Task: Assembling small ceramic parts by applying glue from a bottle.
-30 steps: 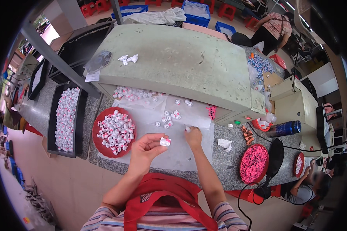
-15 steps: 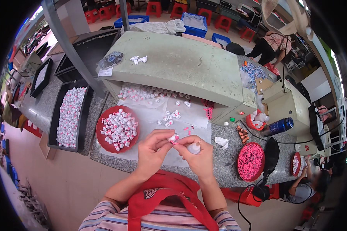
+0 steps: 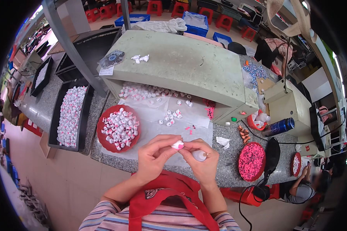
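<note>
Between my hands, over the front of the bench, is a small rounded white plastic piece (image 3: 177,145) with a pink patch. My left hand (image 3: 152,158) pinches it from the left with thumb and fingers. On the other side, the thumb and forefinger of my right hand (image 3: 206,163) press against the same piece. A small white squeeze bottle (image 3: 199,155) is tucked in my right hand's curled fingers, its thin tip toward the right. Beyond my hands, several similar white pieces (image 3: 169,118) and small pink bits (image 3: 189,128) lie on white sheeting (image 3: 148,134).
At left stand a red bowl (image 3: 105,143) of white-and-pink pieces and a black tray (image 3: 82,140) filled with more. A pale green metal shelf (image 3: 173,54) spans the back. To the right are a crumpled tissue (image 3: 223,143), a red bowl (image 3: 250,179) of pink bits and a blue can (image 3: 279,127).
The white piece has turned, so its pink patch now faces me. My right fingers have shifted on it, and the bottle's tip has swung to the right.
</note>
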Motion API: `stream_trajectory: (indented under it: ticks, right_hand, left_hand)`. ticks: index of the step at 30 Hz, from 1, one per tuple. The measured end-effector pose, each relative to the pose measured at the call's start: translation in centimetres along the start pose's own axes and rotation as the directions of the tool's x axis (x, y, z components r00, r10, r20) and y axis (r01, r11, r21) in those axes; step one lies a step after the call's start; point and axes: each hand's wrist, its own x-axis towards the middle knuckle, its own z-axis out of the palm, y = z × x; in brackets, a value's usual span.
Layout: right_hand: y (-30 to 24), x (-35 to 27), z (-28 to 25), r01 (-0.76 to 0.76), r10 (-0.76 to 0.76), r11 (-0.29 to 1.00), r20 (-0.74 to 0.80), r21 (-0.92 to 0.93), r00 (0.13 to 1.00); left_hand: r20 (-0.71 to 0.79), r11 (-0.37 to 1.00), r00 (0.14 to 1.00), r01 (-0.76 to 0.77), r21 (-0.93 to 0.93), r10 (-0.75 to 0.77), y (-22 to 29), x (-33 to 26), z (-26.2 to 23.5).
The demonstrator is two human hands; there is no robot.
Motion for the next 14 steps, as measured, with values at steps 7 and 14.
stream_trajectory:
  ticks: [7,14]
  right_hand:
    - [0.8,1.5,-0.1,0.024,-0.023,0.997,0.003,-0.079,1.0]
    - [3.4,3.5,-0.2,-0.024,0.025,0.998,0.027,-0.056,0.999]
  left_hand:
    - [-0.029,0.983,0.994,-0.104,0.153,0.11,-1.8,0.9,0.2]
    - [-0.099,0.994,0.992,0.084,0.066,-0.078,-4.0,2.2,-0.5]
